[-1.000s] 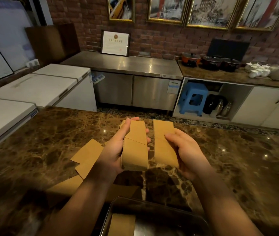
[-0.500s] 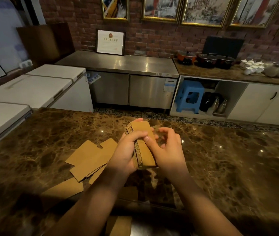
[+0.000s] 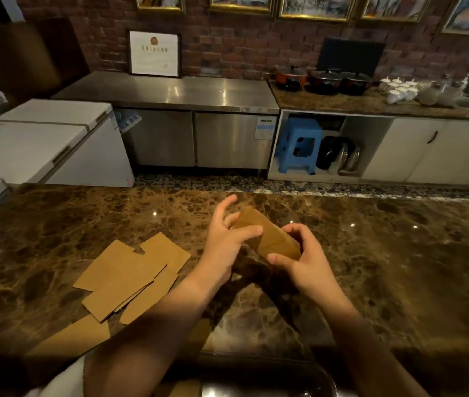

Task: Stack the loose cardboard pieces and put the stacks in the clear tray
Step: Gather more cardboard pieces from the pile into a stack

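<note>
Cardboard stack (image 3: 267, 237), held above tabletop (image 3: 385, 267).
Left hand (image 3: 223, 246) and right hand (image 3: 303, 260) both in closed grip on stack; loose cardboard pieces (image 3: 130, 277) lying left.

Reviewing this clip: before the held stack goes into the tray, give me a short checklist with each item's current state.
1. Stack gripped at both ends: ok, left hand and right hand both hold it.
2. Stack edges squared: cannot tell, blurred.
3. Stack clear of the counter: ok, held above it.
4. Tray within reach: ok, its rim shows at the near edge.
5. Room in tray: cannot tell, mostly out of view.
6. All pieces gathered: not ok, loose cardboard pieces lie at the left.
</note>
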A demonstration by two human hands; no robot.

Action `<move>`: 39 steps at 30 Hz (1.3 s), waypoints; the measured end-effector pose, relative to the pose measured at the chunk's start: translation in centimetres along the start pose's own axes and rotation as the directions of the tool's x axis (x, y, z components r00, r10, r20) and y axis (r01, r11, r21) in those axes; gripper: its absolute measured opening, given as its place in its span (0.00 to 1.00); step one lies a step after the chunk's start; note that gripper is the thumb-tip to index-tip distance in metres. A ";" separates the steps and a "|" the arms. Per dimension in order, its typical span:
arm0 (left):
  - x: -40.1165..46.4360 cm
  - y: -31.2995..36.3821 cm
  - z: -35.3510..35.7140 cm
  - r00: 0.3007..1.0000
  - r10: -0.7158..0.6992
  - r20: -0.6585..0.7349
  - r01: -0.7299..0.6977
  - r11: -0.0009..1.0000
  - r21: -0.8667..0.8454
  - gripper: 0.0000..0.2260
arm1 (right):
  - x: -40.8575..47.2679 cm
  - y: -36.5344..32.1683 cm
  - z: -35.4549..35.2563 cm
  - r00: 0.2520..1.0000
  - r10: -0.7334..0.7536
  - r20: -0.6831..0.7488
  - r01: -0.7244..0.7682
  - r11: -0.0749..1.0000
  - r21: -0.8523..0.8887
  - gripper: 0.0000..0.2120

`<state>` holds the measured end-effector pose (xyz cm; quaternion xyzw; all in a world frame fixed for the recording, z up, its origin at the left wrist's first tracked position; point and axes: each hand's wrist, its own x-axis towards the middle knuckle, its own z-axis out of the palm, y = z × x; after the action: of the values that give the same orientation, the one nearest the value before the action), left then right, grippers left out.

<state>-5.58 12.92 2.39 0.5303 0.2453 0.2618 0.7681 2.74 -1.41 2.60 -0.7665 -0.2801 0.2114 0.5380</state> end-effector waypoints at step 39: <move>4.5 -8.9 -0.1 0.993 0.040 -0.114 -0.027 0.993 0.112 0.12 | 4.0 7.7 4.4 0.922 0.195 -0.333 -0.008 0.872 0.490 0.18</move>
<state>-1.04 13.25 -6.48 0.5599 0.2949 0.2912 0.7175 4.54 2.26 -6.24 -0.6489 -0.0703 0.1533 0.7420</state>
